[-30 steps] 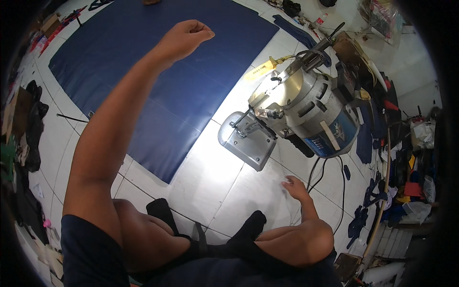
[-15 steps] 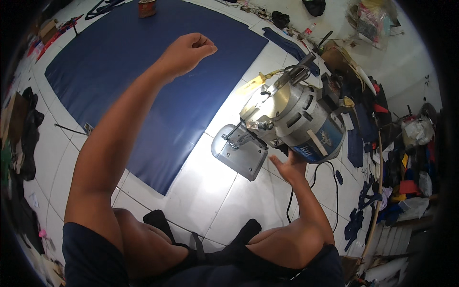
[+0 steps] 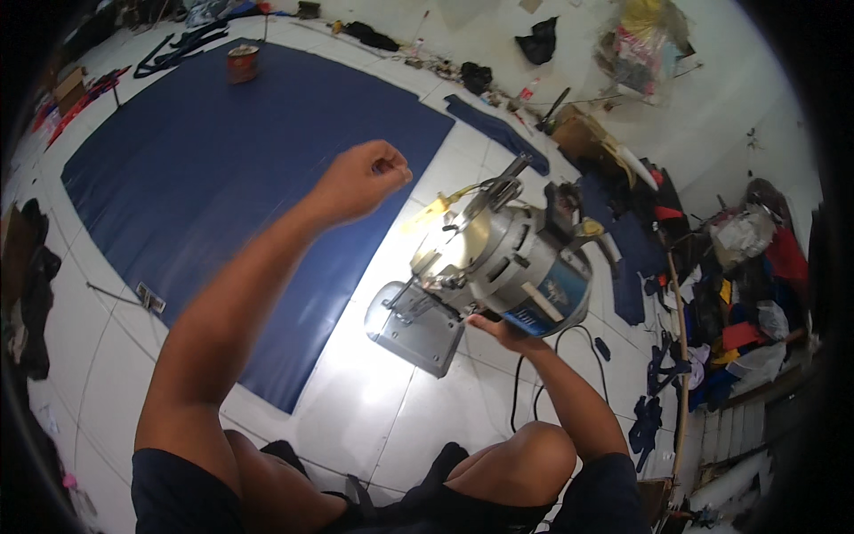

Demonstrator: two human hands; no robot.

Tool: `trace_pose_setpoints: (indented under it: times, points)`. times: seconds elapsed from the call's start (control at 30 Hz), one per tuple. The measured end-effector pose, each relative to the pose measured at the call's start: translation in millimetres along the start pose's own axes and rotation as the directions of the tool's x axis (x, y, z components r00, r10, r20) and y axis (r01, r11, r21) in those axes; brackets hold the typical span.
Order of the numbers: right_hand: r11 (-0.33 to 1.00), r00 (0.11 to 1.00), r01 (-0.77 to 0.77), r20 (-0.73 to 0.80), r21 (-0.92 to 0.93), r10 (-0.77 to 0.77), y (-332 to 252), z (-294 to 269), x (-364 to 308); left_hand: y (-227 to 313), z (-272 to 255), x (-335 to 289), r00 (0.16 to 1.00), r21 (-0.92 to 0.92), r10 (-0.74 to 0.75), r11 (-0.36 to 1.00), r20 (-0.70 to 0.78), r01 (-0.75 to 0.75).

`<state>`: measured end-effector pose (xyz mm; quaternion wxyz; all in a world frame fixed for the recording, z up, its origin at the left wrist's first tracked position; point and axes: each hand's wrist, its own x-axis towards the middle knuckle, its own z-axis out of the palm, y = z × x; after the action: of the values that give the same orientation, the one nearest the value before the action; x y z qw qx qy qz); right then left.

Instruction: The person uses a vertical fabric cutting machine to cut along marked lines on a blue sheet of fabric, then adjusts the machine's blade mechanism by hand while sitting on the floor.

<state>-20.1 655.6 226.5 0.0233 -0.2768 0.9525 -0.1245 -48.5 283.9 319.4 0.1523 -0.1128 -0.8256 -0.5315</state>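
A silver and blue cloth cutting machine is tilted over the floor, its flat metal base plate toward me and a lamp glowing on the tiles. My right hand grips it from below; the thumb shows, while the other fingers are mostly hidden behind the motor housing. My left hand is raised over the right edge of a dark blue sheet, its fingers curled in toward the thumb. I see nothing between them. A yellow piece sticks out beside the machine's upper part.
A rusty red tin stands on the sheet's far part. Behind the machine a black cord loops over white tiles. Along the wall lie a dark blue fabric strip, cardboard and heaped scraps. A long wooden stick runs down the right.
My view has tilted up, showing more of the far wall. My left hand has moved nearer the machine. My right hand stays on the machine, which keeps its tilt.
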Motion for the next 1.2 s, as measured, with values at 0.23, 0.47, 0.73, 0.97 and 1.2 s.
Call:
trace_pose_setpoints:
  times: [0.23, 0.47, 0.73, 0.97, 1.2]
  points:
    - [0.855, 0.931, 0.363, 0.103, -0.371, -0.351, 22, -16, -4, 36, 42, 16, 0.973, 0.129, 0.232, 0.965, -0.013, -0.229]
    - [0.943, 0.962, 0.227, -0.093, -0.243, -0.256, 50, 28, -12, 41, 71, 23, 0.952, 0.134, 0.302, 0.942, 0.050, -0.307]
    - [0.842, 0.836, 0.335, -0.279, -0.423, -0.473, 56, 41, -2, 51, 55, 49, 0.719, 0.259, 0.658, 0.752, -0.224, -0.606]
    - [0.883, 0.917, 0.202, -0.236, -0.423, -0.322, 43, 34, -10, 64, 40, 74, 0.397, 0.398, 0.747, 0.636, -0.533, -0.661]
    - [0.771, 0.868, 0.192, -0.262, -0.608, -0.422, 52, 40, -13, 39, -60, 35, 0.655, 0.196, 0.359, 0.930, -0.666, -0.310]
